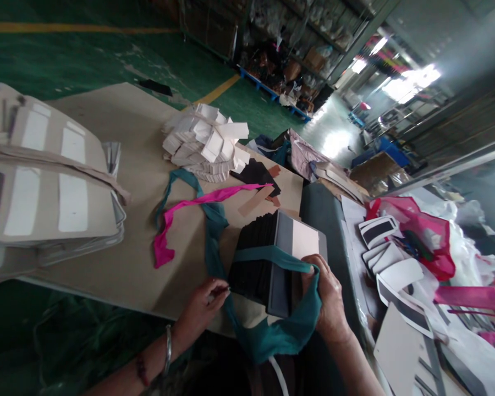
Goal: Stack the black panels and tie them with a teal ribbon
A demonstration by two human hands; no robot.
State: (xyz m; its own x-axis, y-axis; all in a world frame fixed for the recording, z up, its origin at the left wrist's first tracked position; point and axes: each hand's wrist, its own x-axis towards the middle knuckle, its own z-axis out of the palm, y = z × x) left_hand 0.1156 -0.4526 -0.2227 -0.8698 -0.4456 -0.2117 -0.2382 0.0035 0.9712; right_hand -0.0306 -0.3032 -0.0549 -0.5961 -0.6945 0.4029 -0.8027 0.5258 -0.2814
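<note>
A thick stack of black and grey flat pieces (272,258) stands on edge near the table's front. A teal fabric strip (214,231) loops across the top of the stack and hangs below it. My left hand (202,305) pinches the strip at the stack's lower left. My right hand (325,297) grips the strip's other end against the stack's right side. A pink fabric strip (190,212) lies loose on the table just left of the stack.
The brown table (127,143) carries a tied white bundle (208,143) at the back and large beige bundles (45,176) at the left. White and black cut pieces (390,264) and a pink bag (416,231) lie to the right. Shelving stands across the green floor.
</note>
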